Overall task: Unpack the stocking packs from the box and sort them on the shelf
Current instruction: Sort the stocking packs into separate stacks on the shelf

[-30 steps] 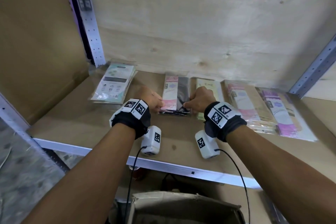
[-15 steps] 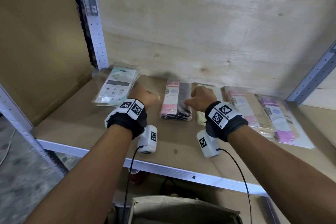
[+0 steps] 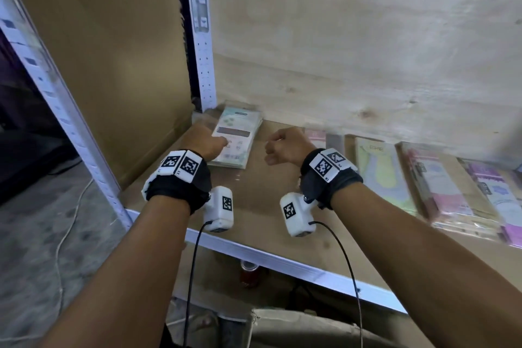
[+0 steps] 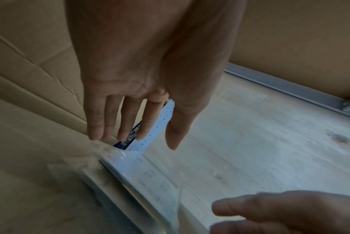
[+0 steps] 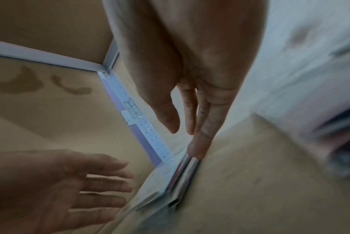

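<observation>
Stocking packs (image 3: 463,192) in head view; straight fingers (image 4: 130,117) wrist-side only

Both hands above the shelf (image 3: 262,223), holding nothing. Left hand (image 3: 207,143) over the near edge of the pale green pack (image 3: 240,133) at the back left corner. Right hand (image 3: 285,145) loosely curled, beside the pink pack (image 3: 317,134). More packs (image 3: 440,189) in a row to the right. Box (image 3: 310,328) below.
</observation>
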Demonstrator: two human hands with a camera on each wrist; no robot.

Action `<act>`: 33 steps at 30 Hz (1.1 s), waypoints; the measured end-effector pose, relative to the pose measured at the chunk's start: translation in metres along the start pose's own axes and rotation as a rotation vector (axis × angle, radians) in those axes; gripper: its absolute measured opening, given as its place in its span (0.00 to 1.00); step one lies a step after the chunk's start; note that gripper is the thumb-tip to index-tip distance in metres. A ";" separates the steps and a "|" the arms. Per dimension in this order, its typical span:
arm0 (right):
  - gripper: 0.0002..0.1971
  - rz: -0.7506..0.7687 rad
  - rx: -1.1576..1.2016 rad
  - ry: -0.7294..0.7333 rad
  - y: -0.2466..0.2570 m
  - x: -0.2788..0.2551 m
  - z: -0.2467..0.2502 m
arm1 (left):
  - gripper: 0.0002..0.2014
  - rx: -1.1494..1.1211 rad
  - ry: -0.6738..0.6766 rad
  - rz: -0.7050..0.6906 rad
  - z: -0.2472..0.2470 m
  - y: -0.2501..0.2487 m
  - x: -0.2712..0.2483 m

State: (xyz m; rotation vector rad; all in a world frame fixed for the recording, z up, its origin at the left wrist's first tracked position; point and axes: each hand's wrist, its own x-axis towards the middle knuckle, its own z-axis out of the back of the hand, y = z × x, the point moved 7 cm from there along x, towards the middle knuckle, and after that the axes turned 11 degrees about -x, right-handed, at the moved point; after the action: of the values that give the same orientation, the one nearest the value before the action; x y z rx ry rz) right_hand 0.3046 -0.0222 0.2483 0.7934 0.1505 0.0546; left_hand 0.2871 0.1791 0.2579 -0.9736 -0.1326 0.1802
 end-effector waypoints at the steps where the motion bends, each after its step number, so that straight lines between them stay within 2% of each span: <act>1: 0.04 -0.003 0.045 0.034 0.005 0.003 -0.011 | 0.14 0.004 0.017 -0.017 0.000 0.001 0.000; 3: 0.06 -0.034 0.167 0.065 0.011 0.008 -0.028 | 0.23 0.039 0.044 -0.059 -0.001 0.001 -0.001; 4: 0.08 -0.047 0.207 0.064 0.013 0.010 -0.034 | 0.23 0.040 0.044 -0.058 -0.001 0.002 -0.001; 8: 0.12 -0.027 0.181 0.026 0.011 0.008 -0.041 | 0.12 0.037 0.063 0.020 -0.001 0.007 -0.003; 10: 0.10 -0.036 0.174 0.017 0.004 0.005 -0.036 | 0.09 -0.041 0.082 0.071 -0.004 0.010 -0.003; 13: 0.05 -0.075 0.251 0.067 -0.009 -0.005 -0.028 | 0.11 -0.183 0.173 0.188 -0.016 0.016 -0.010; 16: 0.06 -0.073 0.321 0.100 -0.017 -0.019 -0.012 | 0.16 -0.197 0.174 0.168 -0.020 0.009 -0.014; 18: 0.06 -0.042 0.311 0.089 -0.020 -0.029 0.003 | 0.18 -0.329 0.148 0.147 -0.022 -0.002 -0.018; 20: 0.06 0.021 0.264 0.040 -0.020 -0.043 0.024 | 0.21 -0.565 0.173 0.203 -0.032 -0.014 -0.028; 24: 0.07 0.246 0.075 -0.146 -0.009 -0.078 0.065 | 0.38 -0.903 0.294 0.261 -0.052 -0.042 -0.043; 25: 0.08 0.289 -0.010 -0.188 -0.009 -0.089 0.074 | 0.40 -0.964 0.318 0.268 -0.059 -0.050 -0.048; 27: 0.12 0.362 -0.183 -0.226 -0.010 -0.107 0.087 | 0.35 -1.077 0.344 0.252 -0.068 -0.062 -0.054; 29: 0.16 0.390 -0.294 -0.215 -0.019 -0.124 0.097 | 0.22 -1.122 0.371 0.221 -0.079 -0.073 -0.061; 31: 0.17 0.413 -0.275 -0.173 -0.035 -0.136 0.106 | 0.15 -1.110 0.412 0.204 -0.092 -0.077 -0.069; 33: 0.17 0.371 -0.161 -0.232 -0.058 -0.146 0.122 | 0.17 -1.093 0.480 0.189 -0.104 -0.082 -0.077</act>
State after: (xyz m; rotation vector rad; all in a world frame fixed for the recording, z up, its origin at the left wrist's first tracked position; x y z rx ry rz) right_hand 0.1791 -0.1641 0.3082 0.6533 -0.2201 0.3201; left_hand 0.2396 0.0343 0.2656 -2.0910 0.3470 0.0272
